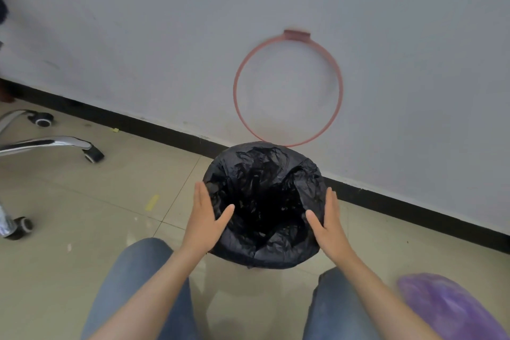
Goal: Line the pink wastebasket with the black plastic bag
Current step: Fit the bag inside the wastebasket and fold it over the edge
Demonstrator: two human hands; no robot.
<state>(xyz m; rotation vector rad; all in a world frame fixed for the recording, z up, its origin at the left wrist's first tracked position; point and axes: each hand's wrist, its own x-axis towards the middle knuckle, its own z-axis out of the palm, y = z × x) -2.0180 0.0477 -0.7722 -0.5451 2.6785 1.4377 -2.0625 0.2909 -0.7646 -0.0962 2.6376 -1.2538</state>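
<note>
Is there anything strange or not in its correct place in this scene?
Yes. The pink ring leans against the wall behind the black bag, not clamped over it. Small scraps litter the floor.

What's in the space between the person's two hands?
In the head view, the black plastic bag, opened and draped over the wastebasket's rim, fills the stretch between the left hand and right hand. Both open palms rest against its sides.
</note>
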